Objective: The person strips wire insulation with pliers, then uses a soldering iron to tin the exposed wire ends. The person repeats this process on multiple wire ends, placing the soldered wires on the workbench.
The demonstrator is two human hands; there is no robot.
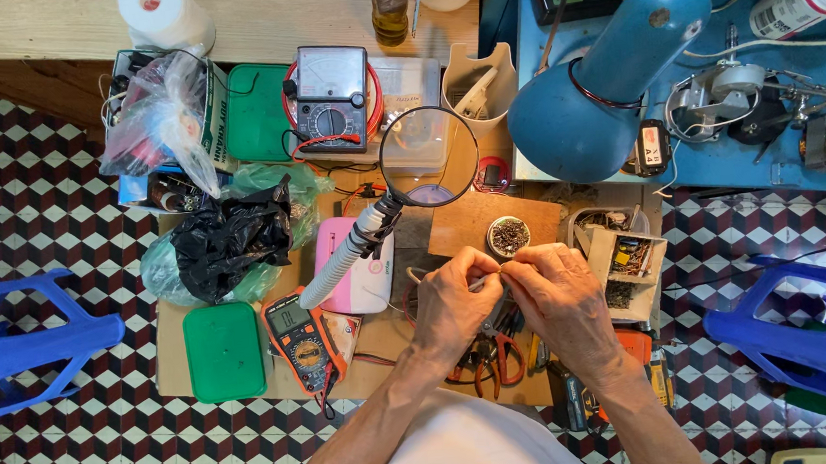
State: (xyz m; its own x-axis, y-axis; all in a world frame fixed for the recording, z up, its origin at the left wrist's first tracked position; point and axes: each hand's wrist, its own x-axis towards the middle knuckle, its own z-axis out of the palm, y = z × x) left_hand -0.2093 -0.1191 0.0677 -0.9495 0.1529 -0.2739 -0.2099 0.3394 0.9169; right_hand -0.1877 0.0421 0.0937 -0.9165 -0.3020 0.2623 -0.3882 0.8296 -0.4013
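Forearms rise from the bottom edge and meet over a cardboard sheet (175, 360) laid on the checkered floor (33, 200). Left hand (452, 302) and right hand (558, 299) press fingertips together, each grip pinched on a thin pale wire (482, 279) held between them; the wire is too small to tell more. Under the hands lie red-handled pliers (499, 352). Just left of them sits an orange digital multimeter (303, 344), and further left a green lid (224, 352). Beyond the hands stands a small round tin of screws (507, 236), with a cardboard box of parts (625, 258) to its right. A magnifying glass (427, 156) on a flexible neck hangs above a pink box (362, 269). Farther off stand an analog meter (330, 97) and a blue desk lamp (606, 78).
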